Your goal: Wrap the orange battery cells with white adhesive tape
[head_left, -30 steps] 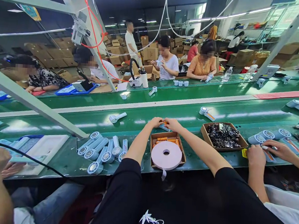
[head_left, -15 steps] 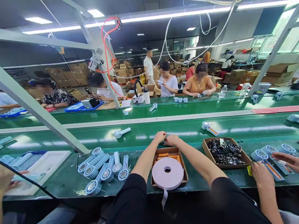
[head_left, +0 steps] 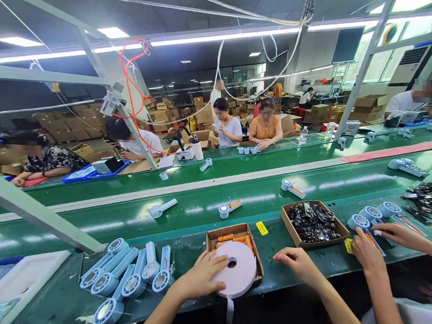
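Observation:
My left hand (head_left: pixel 203 275) lies with its fingers spread over the left side of a white tape roll (head_left: pixel 243 270). The roll rests on a cardboard box (head_left: pixel 210 239) holding orange battery cells (head_left: pixel 225 238), and a loose tape end hangs over the bench edge. Right of that box, my right hand (head_left: pixel 299 266) hovers above the bench with curled fingers and nothing visible in them. On the green belt ahead sits a light-blue handheld fan body (head_left: pixel 224 211) with an orange cell in its handle. Several more fan bodies (head_left: pixel 133 282) are piled left of my left hand.
Right of my right hand stands a box (head_left: pixel 295 239) of black wired parts. A co-worker's hands (head_left: pixel 370 252) work beside it near more fan bodies. Yellow labels (head_left: pixel 261 228) lie on the bench. A white tray (head_left: pixel 26 282) and a slanted metal post (head_left: pixel 38 209) are at left.
Both hands have drawn back from the belt, the left onto the tape roll, the right over the bench. A fan body with an orange cell now shows where they were. The view has shifted rightward.

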Demonstrator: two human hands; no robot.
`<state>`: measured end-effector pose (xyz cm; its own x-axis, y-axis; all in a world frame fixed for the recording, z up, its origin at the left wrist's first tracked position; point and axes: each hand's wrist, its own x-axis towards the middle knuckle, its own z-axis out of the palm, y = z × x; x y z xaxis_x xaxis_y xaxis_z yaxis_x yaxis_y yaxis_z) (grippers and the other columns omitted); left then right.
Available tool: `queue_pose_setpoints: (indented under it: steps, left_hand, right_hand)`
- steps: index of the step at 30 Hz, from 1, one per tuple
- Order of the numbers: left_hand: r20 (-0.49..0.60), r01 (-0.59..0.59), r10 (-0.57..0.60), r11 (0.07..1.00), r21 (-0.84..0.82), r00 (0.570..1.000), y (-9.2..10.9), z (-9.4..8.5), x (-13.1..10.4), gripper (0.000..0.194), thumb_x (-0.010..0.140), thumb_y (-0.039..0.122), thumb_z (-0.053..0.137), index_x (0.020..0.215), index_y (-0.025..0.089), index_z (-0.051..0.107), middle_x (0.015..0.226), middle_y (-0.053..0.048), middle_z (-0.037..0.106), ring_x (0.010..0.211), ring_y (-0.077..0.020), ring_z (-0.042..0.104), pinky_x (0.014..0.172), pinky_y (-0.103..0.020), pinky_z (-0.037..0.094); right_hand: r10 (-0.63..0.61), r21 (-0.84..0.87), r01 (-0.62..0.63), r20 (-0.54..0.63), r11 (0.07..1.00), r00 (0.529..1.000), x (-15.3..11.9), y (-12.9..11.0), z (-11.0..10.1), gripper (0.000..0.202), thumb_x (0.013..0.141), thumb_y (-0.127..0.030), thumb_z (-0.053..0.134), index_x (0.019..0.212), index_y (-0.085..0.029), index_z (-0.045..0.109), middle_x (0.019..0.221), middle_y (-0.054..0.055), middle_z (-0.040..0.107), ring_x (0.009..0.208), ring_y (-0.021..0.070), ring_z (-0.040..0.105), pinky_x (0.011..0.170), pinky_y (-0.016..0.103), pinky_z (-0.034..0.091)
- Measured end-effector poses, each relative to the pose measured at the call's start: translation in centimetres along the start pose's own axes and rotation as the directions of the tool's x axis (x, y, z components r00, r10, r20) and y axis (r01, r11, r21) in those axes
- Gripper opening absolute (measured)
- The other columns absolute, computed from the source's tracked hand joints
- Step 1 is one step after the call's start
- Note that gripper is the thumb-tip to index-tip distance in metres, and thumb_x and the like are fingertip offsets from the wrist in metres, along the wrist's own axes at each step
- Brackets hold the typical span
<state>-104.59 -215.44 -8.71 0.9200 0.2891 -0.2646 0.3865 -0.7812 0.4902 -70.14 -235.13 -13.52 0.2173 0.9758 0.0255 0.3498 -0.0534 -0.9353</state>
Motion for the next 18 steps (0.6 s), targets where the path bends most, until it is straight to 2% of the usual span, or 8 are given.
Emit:
queue_pose_setpoints:
  steps: [2,5,9,12,13,15,16,18]
  left_hand:
    - [0.07,0.119,-0.121,0.992,0.04,0.99,1.1,0.3,-1.3,0.083,0.087,0.061,0.069,0.162,0.038,0.04,0.172,-0.005,0.035,0.161,-0.0436,0.016,0.125,-0.077,0.005]
    - [0.152,0.099,-0.109,0.993,0.07,0.982,2.5,-0.4,-0.5,0.098,0.076,0.067,0.077,0.162,0.041,0.039,0.176,-0.004,0.025,0.161,-0.0486,0.008,0.122,-0.08,0.002]
    - [0.135,0.066,-0.078,0.994,0.088,0.988,3.2,-1.5,1.3,0.102,0.07,0.066,0.082,0.159,0.034,0.046,0.169,-0.009,0.039,0.159,-0.0502,0.018,0.122,-0.08,0.005]
    - [0.083,0.004,-0.007,0.999,0.042,0.996,2.8,-1.4,0.5,0.095,0.068,0.067,0.084,0.152,0.031,0.055,0.163,-0.011,0.049,0.156,-0.0487,0.026,0.124,-0.078,0.012]
    - [0.021,-0.021,0.021,1.0,0.018,1.0,2.6,-1.1,-0.2,0.093,0.07,0.065,0.085,0.151,0.029,0.056,0.161,-0.012,0.05,0.155,-0.0467,0.029,0.125,-0.075,0.018]
    - [-0.214,-0.046,0.044,0.999,-0.004,0.976,2.2,-0.3,-1.7,0.092,0.073,0.058,0.086,0.151,0.025,0.052,0.159,-0.016,0.051,0.154,-0.0433,0.033,0.124,-0.067,0.032]
    - [-0.365,-0.047,0.049,0.999,0.015,0.93,2.1,0.2,-2.3,0.09,0.074,0.054,0.087,0.15,0.023,0.051,0.156,-0.018,0.052,0.153,-0.0426,0.033,0.122,-0.065,0.037]
    - [-0.616,-0.029,0.091,0.994,0.109,0.783,2.4,0.9,-3.4,0.087,0.075,0.045,0.088,0.148,0.021,0.048,0.148,-0.018,0.057,0.152,-0.0429,0.031,0.121,-0.067,0.037]
  right_hand:
    - [0.019,0.033,-0.018,-0.023,0.999,1.0,-0.8,0.2,0.4,0.053,0.094,-0.067,0.06,0.092,-0.02,0.083,0.094,0.01,0.081,0.091,0.0256,0.074,0.086,0.036,0.056]
    - [-0.01,0.086,0.015,-0.057,0.996,0.998,0.2,-1.0,2.1,0.06,0.095,-0.071,0.055,0.092,-0.018,0.082,0.089,0.01,0.08,0.086,0.0238,0.072,0.082,0.036,0.054]
    - [-0.066,0.184,0.078,-0.07,0.98,0.995,2.2,-3.0,4.5,0.059,0.096,-0.07,0.054,0.091,-0.018,0.08,0.085,0.009,0.078,0.08,0.0208,0.069,0.078,0.034,0.054]
    - [-0.102,0.218,0.13,-0.133,0.967,0.986,2.4,-4.3,5.2,0.054,0.096,-0.067,0.058,0.091,-0.018,0.078,0.084,0.008,0.076,0.078,0.019,0.067,0.077,0.032,0.053]
    - [-0.095,0.243,0.134,-0.164,0.961,0.982,2.2,-4.7,5.3,0.054,0.096,-0.068,0.058,0.094,-0.018,0.077,0.086,0.007,0.075,0.074,0.0175,0.066,0.074,0.031,0.053]
    - [-0.064,0.312,0.106,-0.142,0.944,0.988,1.5,-5.6,5.8,0.059,0.092,-0.073,0.06,0.107,-0.017,0.074,0.096,0.008,0.076,0.063,0.0132,0.061,0.066,0.03,0.051]
    - [-0.05,0.346,0.07,-0.067,0.936,0.997,1.1,-6.0,6.2,0.065,0.09,-0.075,0.061,0.117,-0.018,0.071,0.103,0.009,0.076,0.059,0.0112,0.058,0.063,0.029,0.051]
    - [-0.046,0.369,-0.022,0.176,0.929,0.983,0.3,-7.0,7.3,0.078,0.084,-0.077,0.067,0.136,-0.019,0.063,0.116,0.012,0.074,0.058,0.0094,0.057,0.059,0.027,0.05]
